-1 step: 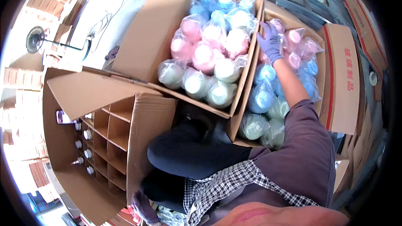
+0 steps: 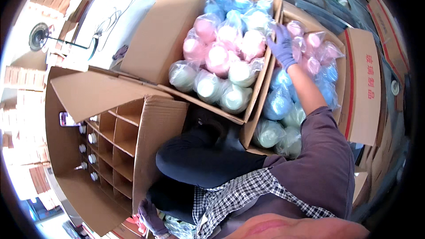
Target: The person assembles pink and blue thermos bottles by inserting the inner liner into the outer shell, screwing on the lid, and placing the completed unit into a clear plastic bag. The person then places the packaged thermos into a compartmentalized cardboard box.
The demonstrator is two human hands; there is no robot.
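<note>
My right hand (image 2: 282, 48), in a purple glove, reaches across to the walls between two open cartons. Its fingers are spread and extended, and nothing shows in its grasp. The left of these cartons (image 2: 261, 77) holds rounded blue, pink and pale green items (image 2: 217, 59), each in a clear plastic bag. The right carton (image 2: 253, 135) holds similar bagged pieces (image 2: 278, 103) in the same colours. My left hand (image 2: 152, 217), also gloved, is low beside my leg, by the corner of a divided carton (image 2: 160, 126). Its fingers look loosely extended, partly hidden.
Cardboard dividers (image 2: 125, 137) split the left carton, and several white-capped bottles (image 2: 92, 138) stand in its cells. A phone (image 2: 68, 119) leans at its far side. A raised flap (image 2: 361, 86) stands at the right. Further off are a fan (image 2: 40, 36) and stacked boxes.
My right hand has shifted slightly left, from over the right carton's pink items toward the wall shared with the left carton. My left hand has barely moved.
</note>
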